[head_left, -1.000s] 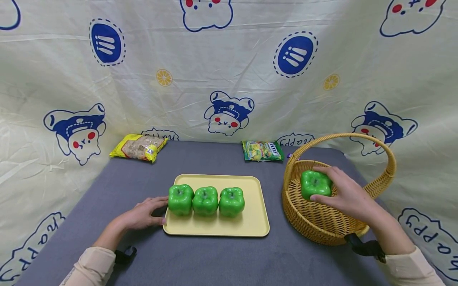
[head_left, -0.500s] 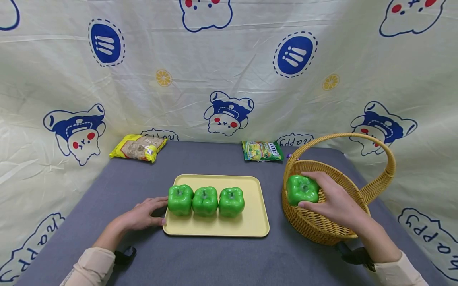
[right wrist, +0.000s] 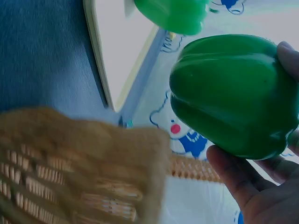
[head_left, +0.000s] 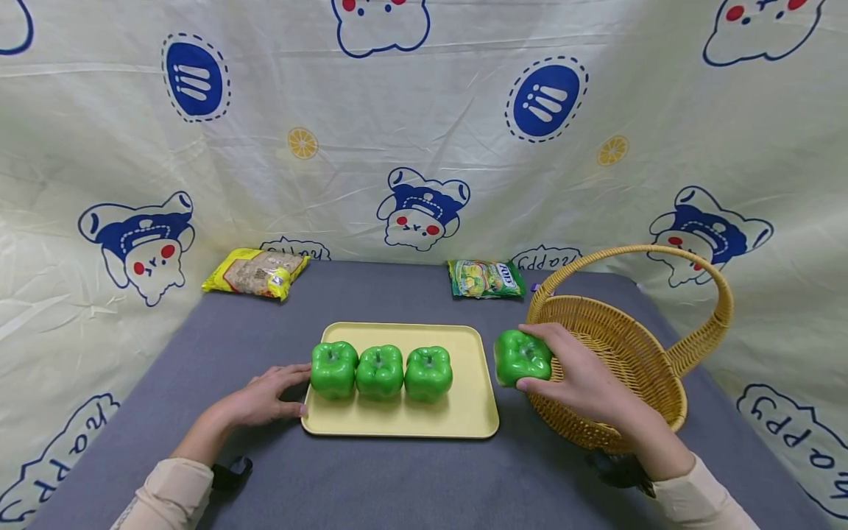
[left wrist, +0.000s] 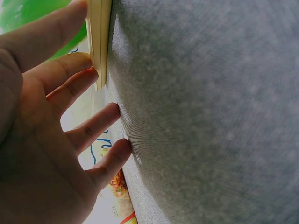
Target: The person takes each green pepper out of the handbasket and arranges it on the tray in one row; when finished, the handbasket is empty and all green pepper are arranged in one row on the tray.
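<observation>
My right hand grips a green bell pepper between thumb and fingers, in the gap between the tray and the basket. The right wrist view shows that bell pepper above the level of the basket rim. On the pale yellow tray, several green bell peppers stand in a row toward its left side. My left hand touches the tray's left edge with fingers spread. Up close in the left wrist view, thumb and fingertips of the left hand lie along the tray wall.
The wicker basket with a tall arched handle stands right of the tray. At the back lie a yellow bag on the left and a green snack packet nearer the middle. A patterned curtain hangs behind the grey table.
My right hand has carried the bell pepper leftward, out over the basket's left rim and toward the tray. The left hand and the tray have stayed in place.
</observation>
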`<action>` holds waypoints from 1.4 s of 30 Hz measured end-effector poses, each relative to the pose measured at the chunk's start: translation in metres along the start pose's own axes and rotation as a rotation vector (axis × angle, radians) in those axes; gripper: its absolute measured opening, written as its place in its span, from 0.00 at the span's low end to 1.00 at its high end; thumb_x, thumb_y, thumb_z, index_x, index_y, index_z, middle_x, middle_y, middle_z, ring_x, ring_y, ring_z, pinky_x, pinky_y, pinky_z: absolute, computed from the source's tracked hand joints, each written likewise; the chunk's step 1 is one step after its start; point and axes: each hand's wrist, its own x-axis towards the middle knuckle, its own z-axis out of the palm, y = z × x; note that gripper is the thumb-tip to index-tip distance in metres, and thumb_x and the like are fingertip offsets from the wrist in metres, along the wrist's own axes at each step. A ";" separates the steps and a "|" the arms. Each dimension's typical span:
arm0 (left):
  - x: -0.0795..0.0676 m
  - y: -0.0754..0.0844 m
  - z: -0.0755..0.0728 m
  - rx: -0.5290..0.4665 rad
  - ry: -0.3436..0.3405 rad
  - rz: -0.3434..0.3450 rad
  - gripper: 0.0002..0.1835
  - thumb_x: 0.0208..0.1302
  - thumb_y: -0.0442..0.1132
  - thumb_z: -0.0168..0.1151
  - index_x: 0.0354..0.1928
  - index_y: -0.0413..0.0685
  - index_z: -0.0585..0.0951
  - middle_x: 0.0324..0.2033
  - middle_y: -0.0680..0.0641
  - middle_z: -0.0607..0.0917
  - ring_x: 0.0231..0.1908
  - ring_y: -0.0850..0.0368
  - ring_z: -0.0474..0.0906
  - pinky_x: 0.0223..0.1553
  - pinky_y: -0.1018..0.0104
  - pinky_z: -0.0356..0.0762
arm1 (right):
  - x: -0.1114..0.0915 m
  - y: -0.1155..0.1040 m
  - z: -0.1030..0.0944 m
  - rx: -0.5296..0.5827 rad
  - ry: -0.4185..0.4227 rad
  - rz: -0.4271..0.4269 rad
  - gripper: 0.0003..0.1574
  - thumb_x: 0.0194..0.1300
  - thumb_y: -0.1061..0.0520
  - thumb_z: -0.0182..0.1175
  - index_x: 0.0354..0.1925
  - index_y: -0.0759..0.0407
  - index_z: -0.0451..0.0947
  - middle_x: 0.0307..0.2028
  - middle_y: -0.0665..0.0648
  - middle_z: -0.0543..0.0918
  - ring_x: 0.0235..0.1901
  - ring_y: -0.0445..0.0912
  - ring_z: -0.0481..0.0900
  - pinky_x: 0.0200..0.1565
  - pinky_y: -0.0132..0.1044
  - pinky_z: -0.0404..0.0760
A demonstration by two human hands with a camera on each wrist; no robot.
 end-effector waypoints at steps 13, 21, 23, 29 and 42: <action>0.001 0.000 -0.001 -0.003 -0.006 -0.018 0.36 0.59 0.49 0.64 0.66 0.38 0.67 0.67 0.37 0.65 0.65 0.32 0.58 0.56 0.29 0.54 | 0.016 -0.011 0.034 0.025 -0.075 0.033 0.47 0.50 0.40 0.70 0.63 0.56 0.66 0.53 0.55 0.74 0.47 0.45 0.74 0.45 0.43 0.76; 0.001 -0.001 -0.001 -0.001 -0.004 -0.016 0.36 0.59 0.49 0.64 0.66 0.38 0.67 0.67 0.37 0.65 0.65 0.32 0.58 0.56 0.29 0.54 | 0.022 -0.012 0.052 0.024 -0.138 0.069 0.46 0.50 0.42 0.71 0.62 0.57 0.67 0.53 0.56 0.75 0.46 0.46 0.76 0.44 0.42 0.75; 0.001 -0.001 -0.001 0.002 -0.003 -0.015 0.36 0.60 0.49 0.64 0.66 0.38 0.67 0.67 0.37 0.65 0.65 0.32 0.58 0.56 0.29 0.54 | 0.023 -0.012 0.055 0.019 -0.146 0.073 0.45 0.50 0.42 0.71 0.62 0.57 0.67 0.53 0.57 0.75 0.46 0.46 0.76 0.44 0.42 0.76; 0.001 0.000 -0.002 0.004 -0.007 -0.007 0.37 0.60 0.51 0.63 0.66 0.39 0.67 0.67 0.37 0.65 0.64 0.32 0.58 0.55 0.28 0.54 | 0.026 -0.010 0.063 -0.008 -0.155 0.074 0.44 0.51 0.40 0.70 0.62 0.56 0.67 0.53 0.57 0.75 0.46 0.47 0.77 0.44 0.43 0.76; 0.002 -0.002 -0.001 -0.002 -0.003 -0.011 0.36 0.60 0.50 0.63 0.66 0.39 0.67 0.68 0.37 0.65 0.65 0.32 0.58 0.56 0.28 0.53 | 0.030 -0.011 0.069 -0.016 -0.166 0.068 0.44 0.52 0.41 0.69 0.62 0.57 0.67 0.52 0.58 0.76 0.48 0.48 0.77 0.46 0.46 0.77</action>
